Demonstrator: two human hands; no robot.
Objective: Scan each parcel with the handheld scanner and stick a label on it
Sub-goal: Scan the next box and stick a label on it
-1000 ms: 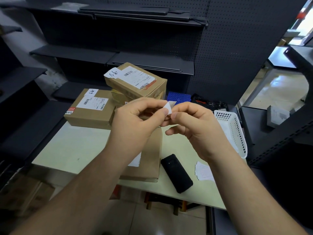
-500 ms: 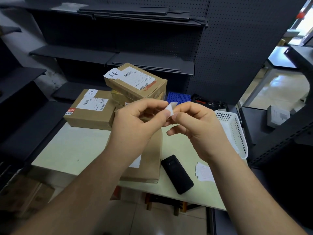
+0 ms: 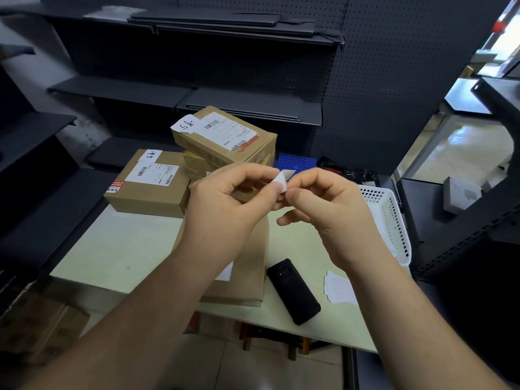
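Your left hand [image 3: 225, 209] and right hand [image 3: 332, 218] meet above the middle of the bench [image 3: 118, 249]. Each pinches the same small white label [image 3: 281, 182] between thumb and forefinger, and the other fingers curl loosely and hold nothing. A greyish flap stands up from the label at its 1 o'clock corner.

Right beneath your hands a flat brown parcel [image 3: 247, 266] lies on the bench, partly hidden by your left forearm. At 5 o'clock from your hands the black handheld scanner [image 3: 293, 291] lies flat, just beside that parcel's right edge. A small pile of white labels [image 3: 339, 289] sits at the scanner's 3 o'clock. A white basket [image 3: 394, 226] stands at the bench's 3 o'clock edge. A labelled box [image 3: 149, 184] rests at 10 o'clock, and a stack of labelled parcels [image 3: 225, 136] at 12 o'clock.
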